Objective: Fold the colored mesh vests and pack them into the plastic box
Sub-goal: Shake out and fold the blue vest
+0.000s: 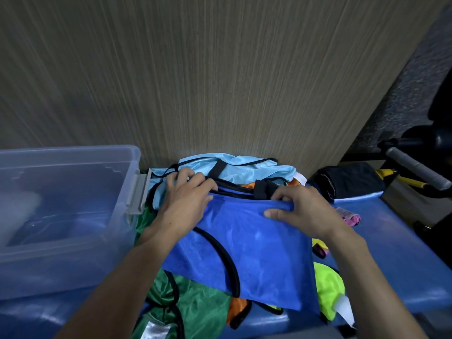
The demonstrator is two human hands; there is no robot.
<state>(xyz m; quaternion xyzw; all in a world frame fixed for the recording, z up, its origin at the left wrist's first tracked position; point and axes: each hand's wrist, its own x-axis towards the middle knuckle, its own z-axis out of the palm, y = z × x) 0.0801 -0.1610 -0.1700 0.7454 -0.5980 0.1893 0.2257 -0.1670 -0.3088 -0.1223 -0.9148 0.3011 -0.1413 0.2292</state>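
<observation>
The blue mesh vest (254, 243) lies on top of a pile of vests on the blue padded surface (396, 253), just right of the plastic box (61, 216). Its black-trimmed armhole curves across its left half. Its far edge is raised slightly between the 2 hands.

The right hand (305, 209) pinches the far edge of the vest: the thumb lies flat on the top of the fabric and the fingers curl over the edge behind it. The left hand (188, 194) rests at the vest's far left corner, fingers extended and loosely spread, reaching onto the black trim and the light blue vest (244, 167) behind. Whether the left thumb grips the fabric cannot be determined.

The light blue vest lies crumpled against the wood-grain wall (220, 69). A green vest (195, 304) sits under the blue one at the near left. An orange vest (237, 311) shows at the near edge, and a neon yellow vest (327, 289) protrudes at the right.

The plastic box is translucent, open at the top, with a grey latch (137, 194) on its right end. A folded black item (349, 179) lies at the far right of the surface.
</observation>
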